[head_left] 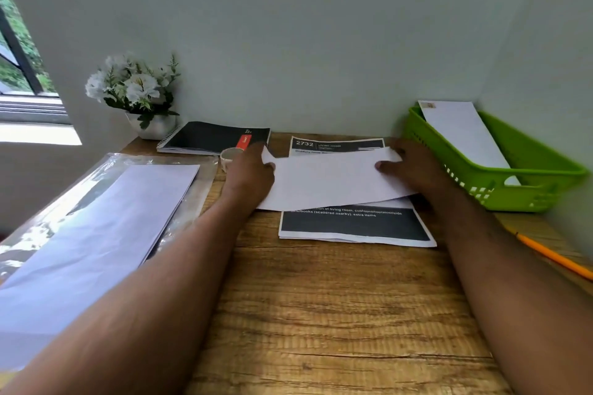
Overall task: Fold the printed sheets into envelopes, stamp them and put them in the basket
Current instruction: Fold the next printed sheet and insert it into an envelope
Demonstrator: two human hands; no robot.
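Observation:
A folded white sheet (327, 181) lies across a stack of printed sheets (353, 224) with black bands at the middle of the wooden desk. My left hand (250, 173) grips the sheet's left end and my right hand (414, 168) grips its right end, thumbs on top. A green plastic basket (526, 183) stands at the right against the wall, with one white stamped envelope (462, 131) leaning inside it. A stack of blank white envelopes (96, 234) rests on a clear plastic wrapper at the left.
A small roll of tape (229, 155) sits just left of my left hand. Behind it lies a black spiral notebook (211, 137), and a white pot of flowers (138, 93) stands in the back left corner. A yellow pencil (555, 255) lies at the right edge.

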